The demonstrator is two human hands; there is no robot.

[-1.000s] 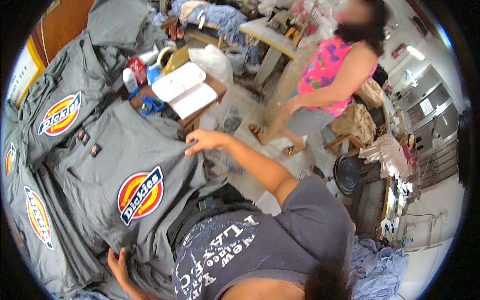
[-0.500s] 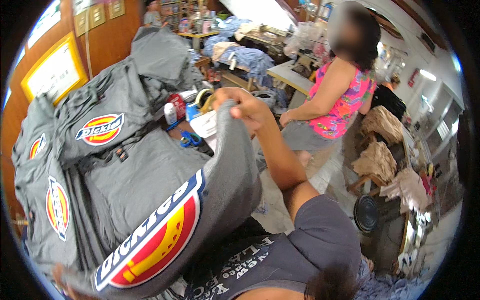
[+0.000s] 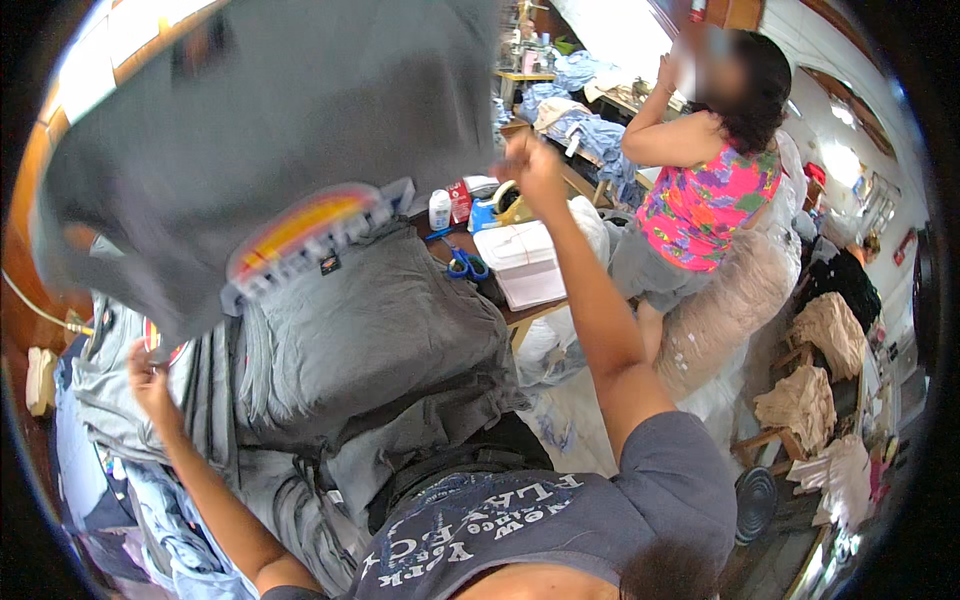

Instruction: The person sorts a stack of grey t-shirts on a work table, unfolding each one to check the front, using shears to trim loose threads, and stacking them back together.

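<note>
A grey T-shirt [image 3: 300, 120] with a red and yellow oval print is spread in the air in front of me, blurred by motion. My left hand [image 3: 152, 385] is closed on its lower left corner. Higher up, my right hand [image 3: 532, 172] pinches the cloth at the right edge. Beneath the raised shirt lies a stack of folded grey T-shirts [image 3: 370, 330] on the table. More grey shirts [image 3: 110, 375] lie to the left of the stack, partly covered by the raised one.
Blue-handled scissors [image 3: 466, 264], a white bottle [image 3: 439, 209], a tape dispenser [image 3: 510, 208] and a stack of white papers [image 3: 520, 265] occupy the table's right side. Beyond, a person in a pink floral top [image 3: 710, 200] stands beside a large bundle [image 3: 730, 300]. Bluish clothes [image 3: 175, 530] lie lower left.
The grey T-shirt has swung up and away from me, opening out, and its print now appears upside down. Both hands moved with it. The other person has raised their hands.
</note>
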